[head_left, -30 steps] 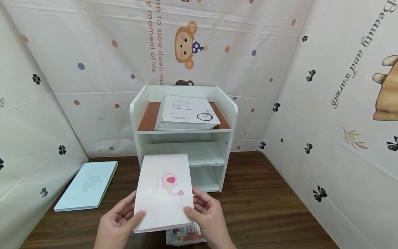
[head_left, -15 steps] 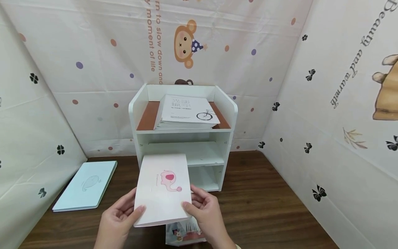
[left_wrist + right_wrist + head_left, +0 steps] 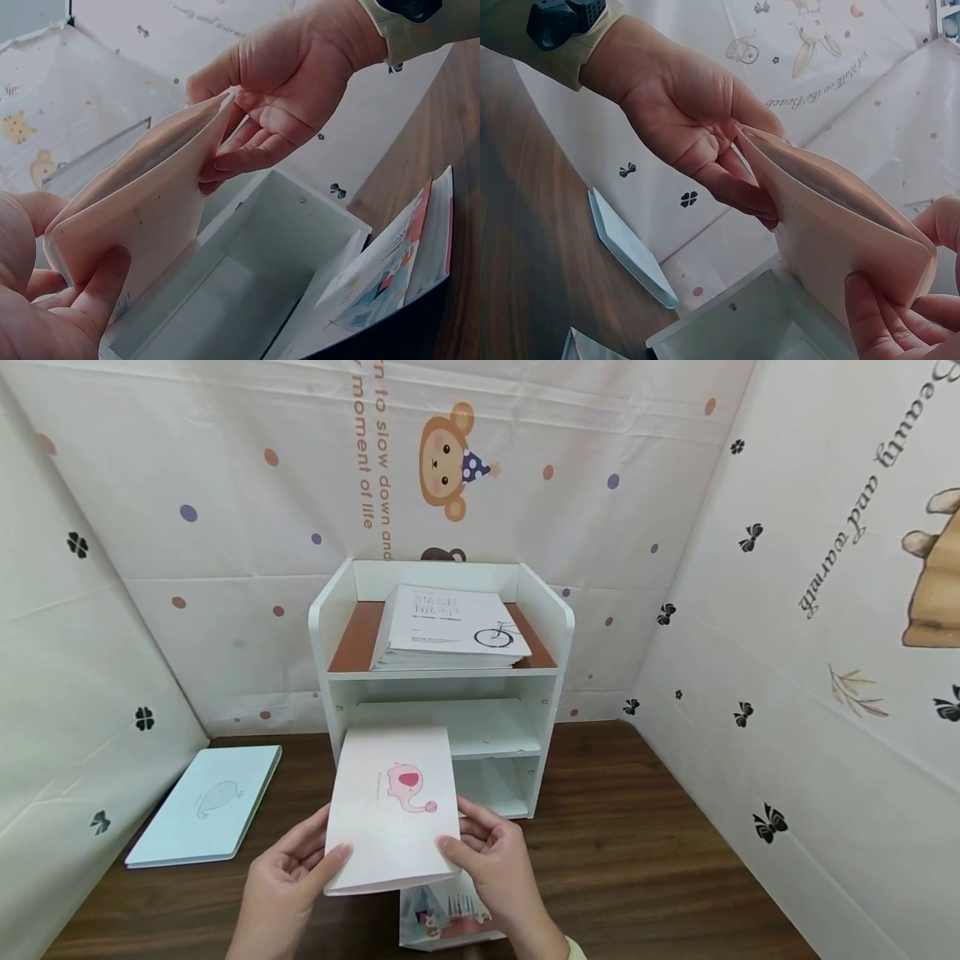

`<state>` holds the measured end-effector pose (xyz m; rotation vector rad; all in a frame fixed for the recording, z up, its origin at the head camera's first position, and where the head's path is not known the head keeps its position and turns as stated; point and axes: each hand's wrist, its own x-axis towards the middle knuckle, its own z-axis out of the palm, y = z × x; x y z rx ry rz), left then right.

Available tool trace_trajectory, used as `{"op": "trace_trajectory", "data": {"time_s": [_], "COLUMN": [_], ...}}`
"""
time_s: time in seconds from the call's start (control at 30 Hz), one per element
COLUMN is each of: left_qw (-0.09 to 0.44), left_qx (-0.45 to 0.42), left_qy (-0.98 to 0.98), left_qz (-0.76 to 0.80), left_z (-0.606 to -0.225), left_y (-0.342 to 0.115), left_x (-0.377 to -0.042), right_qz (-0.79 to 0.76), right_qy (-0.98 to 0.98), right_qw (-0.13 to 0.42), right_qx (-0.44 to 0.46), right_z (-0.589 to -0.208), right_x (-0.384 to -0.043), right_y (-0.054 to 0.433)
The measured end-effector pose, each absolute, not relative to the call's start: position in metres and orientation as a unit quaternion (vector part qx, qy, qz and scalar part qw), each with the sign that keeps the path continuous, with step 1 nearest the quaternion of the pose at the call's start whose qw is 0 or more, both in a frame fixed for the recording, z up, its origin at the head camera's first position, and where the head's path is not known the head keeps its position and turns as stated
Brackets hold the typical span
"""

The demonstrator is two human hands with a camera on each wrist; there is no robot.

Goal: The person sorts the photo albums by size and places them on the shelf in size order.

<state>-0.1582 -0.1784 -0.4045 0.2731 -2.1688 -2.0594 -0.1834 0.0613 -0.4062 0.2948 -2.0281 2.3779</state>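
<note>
A pale notebook [image 3: 390,839] with a pink elephant on its cover is held up in front of the white shelf in the head view. My left hand [image 3: 288,877] pinches its left edge, thumb on the cover and fingers beneath. On the opposite edge, my right hand [image 3: 495,860] grips it the same way. Both wrist views show the notebook [image 3: 142,202] from its near end, its covers gaping slightly. Below it on the table lies a book with a colourful picture cover [image 3: 446,914], partly hidden by the notebook and right hand.
The white shelf [image 3: 546,727] has two lower compartments, partly blocked from sight by the notebook. A stack of white booklets [image 3: 457,622] lies on its brown top board. At left on the wooden table [image 3: 637,860] rests a light blue notebook [image 3: 206,810]. Printed cloth walls surround the table.
Both hands have carried the elephant notebook slightly forward, toward the shelf. More of the picture-covered book beneath now shows. The grip looks the same.
</note>
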Motion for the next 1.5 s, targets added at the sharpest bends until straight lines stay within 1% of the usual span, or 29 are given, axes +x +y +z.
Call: {"op": "trace_trajectory", "data": {"time_s": [0.43,0.87,1.5], "left_qw": [0.085,0.077,0.091], "left_qx": [0.075,0.075,0.07], "left_qy": [-0.72,-0.727,-0.727], "left_qz": [-0.685,-0.678,-0.677], "left_z": [-0.403,-0.404,-0.401], "left_y": [-0.179,-0.183,-0.183], "left_x": [-0.167,-0.174,-0.18], "right_qz": [0.752,0.751,0.745], "right_qy": [-0.652,-0.653,-0.659], "right_qw": [0.0,-0.015,-0.015], "right_qx": [0.092,0.098,0.103], "right_z": [-0.407,-0.405,-0.405], "right_x": [-0.192,-0.2,-0.209], "right_y": [0.059,0.059,0.057]}}
